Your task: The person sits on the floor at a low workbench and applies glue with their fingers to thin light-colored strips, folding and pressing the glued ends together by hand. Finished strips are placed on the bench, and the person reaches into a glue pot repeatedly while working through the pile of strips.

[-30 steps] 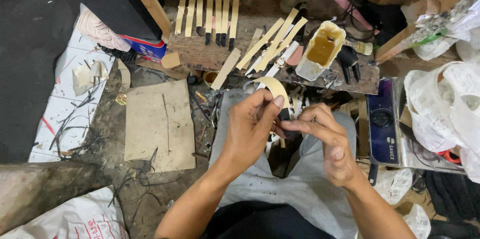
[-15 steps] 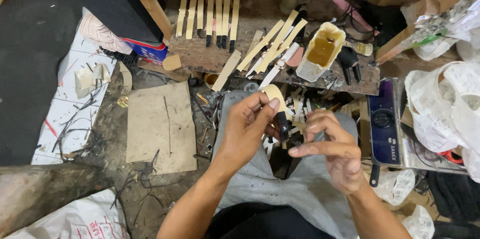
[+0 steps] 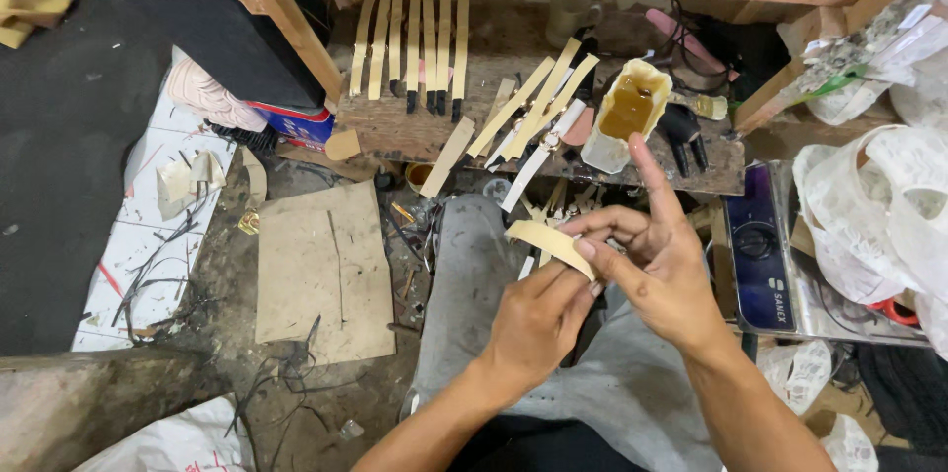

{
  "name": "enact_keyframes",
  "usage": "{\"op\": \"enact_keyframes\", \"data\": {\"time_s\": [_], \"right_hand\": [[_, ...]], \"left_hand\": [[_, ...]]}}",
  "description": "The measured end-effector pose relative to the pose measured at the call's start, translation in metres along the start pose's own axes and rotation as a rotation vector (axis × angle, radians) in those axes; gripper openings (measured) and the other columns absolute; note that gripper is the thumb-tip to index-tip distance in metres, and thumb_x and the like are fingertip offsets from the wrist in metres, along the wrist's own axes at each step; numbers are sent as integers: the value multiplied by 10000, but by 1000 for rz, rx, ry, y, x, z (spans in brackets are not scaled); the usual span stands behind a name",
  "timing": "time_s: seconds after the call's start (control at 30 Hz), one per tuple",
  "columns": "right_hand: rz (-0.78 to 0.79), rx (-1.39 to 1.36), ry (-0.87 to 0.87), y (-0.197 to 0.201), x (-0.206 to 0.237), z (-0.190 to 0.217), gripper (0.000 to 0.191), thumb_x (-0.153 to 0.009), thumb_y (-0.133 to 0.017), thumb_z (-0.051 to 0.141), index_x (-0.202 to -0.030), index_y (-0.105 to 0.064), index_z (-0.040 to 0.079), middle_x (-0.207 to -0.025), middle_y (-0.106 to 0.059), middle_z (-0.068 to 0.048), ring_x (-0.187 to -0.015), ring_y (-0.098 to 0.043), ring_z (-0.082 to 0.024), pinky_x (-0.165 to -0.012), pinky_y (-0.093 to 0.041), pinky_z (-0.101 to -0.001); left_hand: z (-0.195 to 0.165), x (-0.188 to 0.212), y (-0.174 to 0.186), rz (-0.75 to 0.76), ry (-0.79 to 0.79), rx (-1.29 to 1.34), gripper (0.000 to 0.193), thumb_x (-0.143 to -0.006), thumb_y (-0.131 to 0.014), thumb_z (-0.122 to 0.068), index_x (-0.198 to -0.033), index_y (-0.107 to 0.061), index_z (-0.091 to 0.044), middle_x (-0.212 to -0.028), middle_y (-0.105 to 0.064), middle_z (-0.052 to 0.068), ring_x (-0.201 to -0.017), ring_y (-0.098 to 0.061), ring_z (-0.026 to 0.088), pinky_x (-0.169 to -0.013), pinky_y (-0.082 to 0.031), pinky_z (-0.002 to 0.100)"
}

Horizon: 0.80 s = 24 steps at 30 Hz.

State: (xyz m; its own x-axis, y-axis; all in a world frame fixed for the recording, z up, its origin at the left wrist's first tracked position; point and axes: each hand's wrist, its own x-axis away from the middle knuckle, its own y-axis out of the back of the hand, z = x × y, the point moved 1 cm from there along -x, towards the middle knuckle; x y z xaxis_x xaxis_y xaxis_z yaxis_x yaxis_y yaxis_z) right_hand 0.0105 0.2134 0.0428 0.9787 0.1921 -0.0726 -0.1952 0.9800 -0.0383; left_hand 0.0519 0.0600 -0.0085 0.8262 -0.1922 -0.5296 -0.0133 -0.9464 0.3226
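Tan cardboard sheet (image 3: pixel 324 270) lies on the floor, well left of the hands. The left hand (image 3: pixel 538 319) pinches the lower edge of a curved, pale yellow strip (image 3: pixel 546 240) with fingers and thumb. The right hand (image 3: pixel 660 260) grips the strip's right end, index finger raised. Beyond the hands, a low wooden bench (image 3: pixel 395 131) carries similar strips and a glue-filled container (image 3: pixel 626 115).
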Motion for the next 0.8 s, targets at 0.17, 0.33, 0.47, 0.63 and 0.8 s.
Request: {"op": "enact_keyframes", "data": {"time_s": [0.17, 0.33, 0.47, 0.63, 0.8], "right_hand": [[214, 34, -93, 25, 2, 20, 945, -870, -656, -42, -1670, -188, 141, -970, -748, -155, -890, -699, -167, -764, -548, -293], [351, 326, -144, 46, -12, 40, 893, -856, -617, -47, -1640, -250, 175, -917, -759, -110, -849, -681, -170, -748, -545, -323], [460, 458, -137, 47, -24, 43, 891, -842, -607, -58, -1634, -272, 175, -926, -762, -86, -882, -699, -181, -876, -568, -341], [384, 628, 42, 55, -38, 14, 758, -865, -682, 42, -1558, -398, 157, -1013, -764, -79, -969, -724, -192, -943, -530, -341], [-66, 1076, 230, 97, -106, -40, 355, -958, -670, 280, -1271, -705, 115, -1072, -671, -116, -1040, -625, -274, -946, -475, -388]], "left_hand": [[61, 15, -11, 125, 421, 440, 222, -1011, -680, -212, -1125, -686, -22, -959, -711, 93, -773, -690, 197, -654, -566, 331], [89, 21, 26, 342, 801, 1444, 641, -1004, -589, -572, -1064, -702, 57, -856, -734, 113, -671, -676, 143, -534, -523, 233], [79, 32, 53, 549, 877, 1258, 392, -968, -658, -368, -1053, -707, 12, -827, -721, 82, -651, -662, 127, -540, -518, 242], [64, 42, 53, 513, 782, 887, 182, -968, -742, -129, -1005, -709, 45, -875, -710, 44, -801, -648, 84, -721, -515, 238], [62, 46, 57, 136, 811, 856, 176, -973, -729, -117, -971, -748, 58, -790, -715, 50, -717, -619, 85, -676, -512, 252]]}}
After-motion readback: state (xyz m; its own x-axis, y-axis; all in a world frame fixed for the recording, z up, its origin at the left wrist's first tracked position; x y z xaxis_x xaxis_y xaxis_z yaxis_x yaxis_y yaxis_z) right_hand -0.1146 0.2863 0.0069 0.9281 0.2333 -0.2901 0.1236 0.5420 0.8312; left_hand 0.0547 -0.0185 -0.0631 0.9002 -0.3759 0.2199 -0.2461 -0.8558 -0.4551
